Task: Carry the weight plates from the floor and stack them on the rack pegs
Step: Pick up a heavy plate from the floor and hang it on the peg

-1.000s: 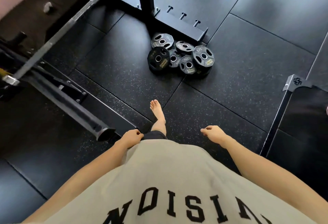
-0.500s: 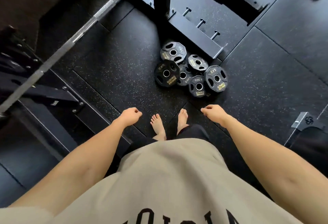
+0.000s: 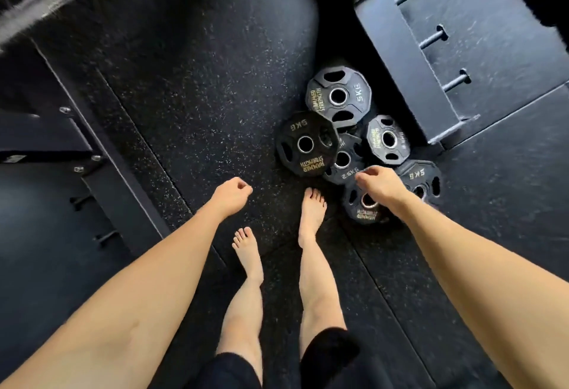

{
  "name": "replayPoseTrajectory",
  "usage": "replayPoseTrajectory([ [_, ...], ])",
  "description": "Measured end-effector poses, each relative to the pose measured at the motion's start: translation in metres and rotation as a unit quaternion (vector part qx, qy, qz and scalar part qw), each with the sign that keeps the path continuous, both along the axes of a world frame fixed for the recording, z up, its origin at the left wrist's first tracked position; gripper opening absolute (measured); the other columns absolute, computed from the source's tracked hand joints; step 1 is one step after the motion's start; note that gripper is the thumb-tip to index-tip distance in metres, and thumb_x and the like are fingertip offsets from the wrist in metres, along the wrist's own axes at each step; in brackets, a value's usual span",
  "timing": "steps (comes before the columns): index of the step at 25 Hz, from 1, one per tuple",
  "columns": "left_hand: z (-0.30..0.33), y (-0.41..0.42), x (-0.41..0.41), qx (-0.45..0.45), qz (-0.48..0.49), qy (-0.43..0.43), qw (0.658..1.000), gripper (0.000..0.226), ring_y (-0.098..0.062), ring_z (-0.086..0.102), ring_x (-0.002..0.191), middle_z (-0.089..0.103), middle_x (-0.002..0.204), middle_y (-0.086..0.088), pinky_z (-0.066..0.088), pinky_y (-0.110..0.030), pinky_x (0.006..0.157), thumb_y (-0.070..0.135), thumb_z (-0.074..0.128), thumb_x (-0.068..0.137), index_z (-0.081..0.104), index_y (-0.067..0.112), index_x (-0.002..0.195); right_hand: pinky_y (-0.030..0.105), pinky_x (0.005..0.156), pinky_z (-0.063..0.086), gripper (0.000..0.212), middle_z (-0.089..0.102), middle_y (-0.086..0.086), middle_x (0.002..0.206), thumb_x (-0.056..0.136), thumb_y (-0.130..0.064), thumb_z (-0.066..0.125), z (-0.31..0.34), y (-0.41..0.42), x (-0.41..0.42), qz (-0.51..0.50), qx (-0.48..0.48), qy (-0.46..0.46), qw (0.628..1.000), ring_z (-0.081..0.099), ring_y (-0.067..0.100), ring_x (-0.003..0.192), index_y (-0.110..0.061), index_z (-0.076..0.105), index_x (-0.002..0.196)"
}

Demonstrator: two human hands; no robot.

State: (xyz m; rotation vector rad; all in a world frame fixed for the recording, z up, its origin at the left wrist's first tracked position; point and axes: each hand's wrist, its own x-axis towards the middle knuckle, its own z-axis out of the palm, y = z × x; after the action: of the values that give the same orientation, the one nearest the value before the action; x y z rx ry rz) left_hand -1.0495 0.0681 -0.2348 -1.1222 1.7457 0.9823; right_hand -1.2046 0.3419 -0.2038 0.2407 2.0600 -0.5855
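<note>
Several black weight plates lie in an overlapping pile on the rubber floor, beside the rack base. Three short pegs stick out of that base, all bare. A 5 kg plate lies at the pile's left edge. My right hand hangs above the nearest plates with its fingers loosely curled, holding nothing. My left hand hangs over bare floor to the left of the pile, fingers curled, holding nothing. A small plate lies partly hidden under my right wrist.
My bare feet stand just short of the pile. A second rack leg with bolts and pegs runs along the left. A blurred barbell crosses the top left corner. Speckled rubber mat covers the floor between them.
I have stepped forward, so the pile is now right at my feet. My right hand has moved out over the nearest plates. Both hands still hold nothing.
</note>
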Motion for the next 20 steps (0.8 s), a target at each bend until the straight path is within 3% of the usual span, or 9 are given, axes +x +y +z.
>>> replayPoseTrajectory([
  [2,-0.057,0.003,-0.024,-0.001,0.013,0.002,1.000,0.022,-0.029,0.062,0.096,0.068,0.110,-0.011,0.051,-0.040,0.088,0.032,0.051,0.096,0.061,0.016,0.109,0.036,0.079,0.049,0.029,0.070,0.014,0.102,0.092,-0.031,0.058,-0.063,-0.010,-0.025,0.024,0.008,0.003,1.000,0.062,0.028,0.089,-0.007,0.068,0.107],
  [5,-0.160,0.008,-0.049,-0.012,0.038,0.002,0.999,0.023,-0.034,0.062,0.108,0.067,0.110,-0.013,0.051,-0.042,0.090,0.031,0.051,0.095,0.059,0.016,0.109,0.038,0.086,0.049,0.031,0.070,0.016,0.108,0.093,-0.030,0.057,-0.168,-0.025,-0.051,0.048,0.028,0.013,0.998,0.063,0.034,0.101,-0.004,0.065,0.109],
  [9,-0.278,0.022,-0.072,-0.042,0.087,0.002,0.995,0.033,-0.023,0.060,0.083,0.062,0.113,-0.013,0.058,-0.042,0.083,0.034,0.050,0.096,0.049,0.016,0.124,0.038,0.096,0.042,0.050,0.056,0.020,0.129,0.094,-0.037,0.056,-0.282,-0.039,-0.064,0.056,0.047,0.056,0.996,0.054,0.036,0.118,-0.002,0.050,0.128],
  [12,-0.338,0.036,-0.083,-0.039,0.095,0.019,0.995,0.047,-0.022,0.058,0.087,0.055,0.120,-0.010,0.057,-0.046,0.086,0.036,0.053,0.095,0.039,0.017,0.135,0.044,0.106,0.037,0.055,0.041,0.020,0.138,0.091,-0.038,0.057,-0.334,-0.044,-0.066,0.056,0.072,0.103,0.990,0.043,0.040,0.128,-0.006,0.043,0.134],
  [16,-0.386,0.052,-0.091,-0.092,0.042,0.024,0.995,0.062,-0.037,0.055,0.115,0.052,0.130,-0.014,0.047,-0.045,0.094,0.041,0.062,0.090,0.032,0.010,0.135,0.042,0.094,0.048,0.043,0.059,0.015,0.122,0.089,-0.031,0.058,-0.373,-0.046,-0.067,0.024,0.058,0.123,0.990,0.056,0.033,0.112,-0.008,0.047,0.124],
  [20,-0.387,0.061,-0.102,-0.121,0.095,0.025,0.988,0.058,-0.038,0.051,0.121,0.051,0.132,-0.016,0.046,-0.046,0.096,0.026,0.068,0.086,0.035,0.007,0.129,0.039,0.087,0.048,0.033,0.063,0.012,0.116,0.090,-0.026,0.058,-0.376,-0.048,-0.067,0.011,0.072,0.130,0.989,0.058,0.032,0.106,-0.011,0.052,0.119],
])
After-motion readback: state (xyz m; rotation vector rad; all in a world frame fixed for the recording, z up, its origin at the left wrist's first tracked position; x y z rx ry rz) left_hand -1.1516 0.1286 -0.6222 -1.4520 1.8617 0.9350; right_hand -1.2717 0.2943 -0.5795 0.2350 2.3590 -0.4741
